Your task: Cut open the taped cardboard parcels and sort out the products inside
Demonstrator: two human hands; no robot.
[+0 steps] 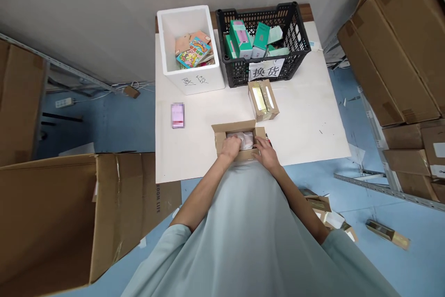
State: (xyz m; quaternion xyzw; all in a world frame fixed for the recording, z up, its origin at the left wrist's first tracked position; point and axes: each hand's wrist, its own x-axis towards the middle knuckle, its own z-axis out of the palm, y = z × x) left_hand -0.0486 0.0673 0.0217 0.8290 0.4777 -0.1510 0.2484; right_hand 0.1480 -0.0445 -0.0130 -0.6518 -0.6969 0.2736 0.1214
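A small cardboard box (238, 126) lies at the table's near edge with its flaps folded out. Inside it shows pale, crinkled wrapping (247, 140); what it covers is hidden. My left hand (231, 147) reaches into the left part of the box, its fingers curled closed on the wrapping. At the right end, my right hand (266, 152) grips the box's side and flap, thumb and fingers over the cardboard. A small dark and red thing peeks out beside my right fingers, too little visible to name. Just behind stands a taped carton (273, 114).
A white foam bin (205, 81) with booklets and a black crate (295, 67) with green boxes stand at the back. A phone-like pink item (178, 115) lies left on the table (309, 135). A large open carton (120, 195) stands at left; shelved cartons (392, 65) at right.
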